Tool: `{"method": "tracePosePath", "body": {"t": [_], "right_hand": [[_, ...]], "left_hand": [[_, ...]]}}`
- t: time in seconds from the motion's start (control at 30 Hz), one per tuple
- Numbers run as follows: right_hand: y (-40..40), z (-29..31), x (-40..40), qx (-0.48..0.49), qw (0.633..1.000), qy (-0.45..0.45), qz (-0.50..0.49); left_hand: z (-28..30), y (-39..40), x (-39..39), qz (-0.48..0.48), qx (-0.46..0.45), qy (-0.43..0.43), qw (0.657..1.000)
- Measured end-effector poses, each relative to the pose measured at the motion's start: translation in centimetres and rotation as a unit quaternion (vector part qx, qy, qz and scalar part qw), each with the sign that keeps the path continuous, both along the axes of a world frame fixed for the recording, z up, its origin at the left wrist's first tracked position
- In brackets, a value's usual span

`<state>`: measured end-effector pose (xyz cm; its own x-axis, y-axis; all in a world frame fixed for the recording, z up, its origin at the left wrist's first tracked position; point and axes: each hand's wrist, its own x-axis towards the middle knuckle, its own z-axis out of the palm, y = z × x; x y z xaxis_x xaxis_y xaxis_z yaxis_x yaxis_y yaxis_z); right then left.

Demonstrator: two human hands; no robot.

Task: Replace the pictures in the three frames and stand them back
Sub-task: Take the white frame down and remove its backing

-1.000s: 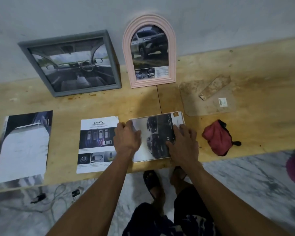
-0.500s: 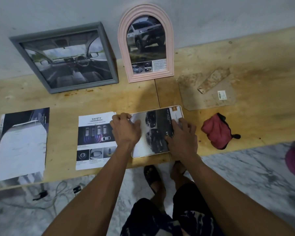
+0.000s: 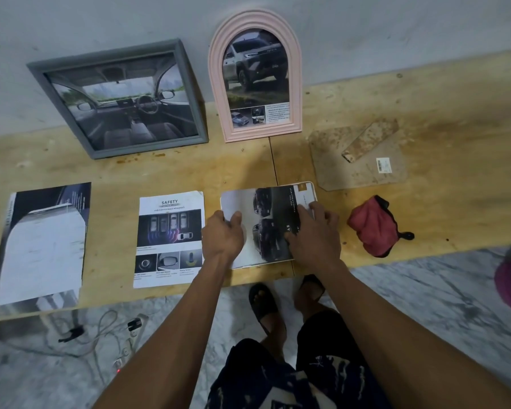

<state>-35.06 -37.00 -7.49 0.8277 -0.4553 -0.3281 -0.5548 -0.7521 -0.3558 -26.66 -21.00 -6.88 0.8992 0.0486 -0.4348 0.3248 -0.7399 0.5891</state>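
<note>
While both hands work at the third frame, lying flat low in the middle of the picture, the swap looks unfinished. The left hand pinches the glossy car print's left edge; the right hand presses flat, fingers spread, on its right side. Next, I judge, the print needs seating square, then the backing, a mottled brown board at right of centre, fitted. Upper left, the grey square frame and pink arched frame lean on the wall. Loose pages lie lower left; a red cloth sits right.
</note>
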Motion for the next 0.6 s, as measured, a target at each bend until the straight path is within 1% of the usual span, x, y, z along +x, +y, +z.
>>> {"method": "tracePosePath", "body": {"t": [0.07,0.17,0.37,0.5,0.6], "right_hand": [[-0.2,0.2,0.1,0.011,1.000,0.001,-0.005],[-0.5,0.6,0.4,0.040,0.999,-0.001,-0.025],[-1.0,0.8,0.4,0.084,0.993,-0.046,-0.070],[-1.0,0.7,0.1,0.085,0.991,-0.048,-0.086],[-0.7,1.3,0.4,0.084,0.990,-0.066,-0.093]], "left_hand": [[0.0,-0.3,0.2,-0.008,0.008,-0.001,1.000],[-0.5,-0.3,0.5,0.004,-0.012,0.024,1.000],[-1.2,0.1,1.4,0.034,-0.056,0.041,0.997],[-1.8,0.8,1.3,0.052,-0.081,0.044,0.994],[-1.5,1.4,1.6,0.058,-0.104,0.041,0.992]]}}
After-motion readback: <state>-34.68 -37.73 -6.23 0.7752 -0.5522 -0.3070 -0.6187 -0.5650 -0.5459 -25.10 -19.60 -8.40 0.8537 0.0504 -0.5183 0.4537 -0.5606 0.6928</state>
